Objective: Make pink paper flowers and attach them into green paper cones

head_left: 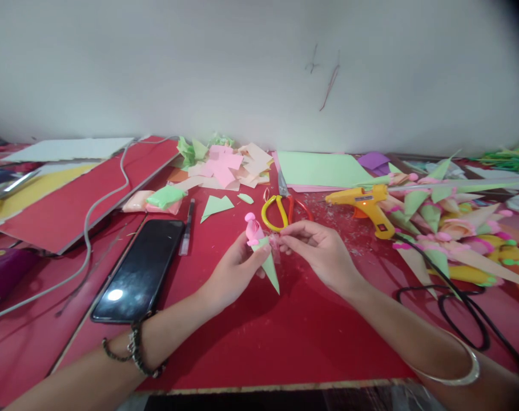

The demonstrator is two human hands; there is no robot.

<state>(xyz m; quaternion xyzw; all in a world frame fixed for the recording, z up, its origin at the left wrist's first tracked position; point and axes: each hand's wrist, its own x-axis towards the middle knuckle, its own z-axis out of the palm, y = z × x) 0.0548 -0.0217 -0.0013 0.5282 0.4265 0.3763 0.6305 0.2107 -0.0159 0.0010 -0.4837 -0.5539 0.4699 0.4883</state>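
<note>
My left hand (236,268) is closed around a small paper cone flower. Its light green cone (269,268) points down toward me, and a rolled pink paper bloom (254,230) with small pink balls sticks out at the top. My right hand (317,248) is closed in a pinch just right of the cone. Beside its fingertips is a small pinkish, see-through bit (274,251); I cannot make out what it is or whether the fingers grip it. Right behind both hands lie scissors with a yellow handle loop (274,214) and a red one.
A yellow glue gun (366,205) with a black cord lies right, before a heap of paper cone flowers (451,228). Green sheets (323,170) and paper scraps (220,165) lie behind. At left are a phone (139,271), a pen (188,225), clay packets (165,200) and a grey cable (88,222).
</note>
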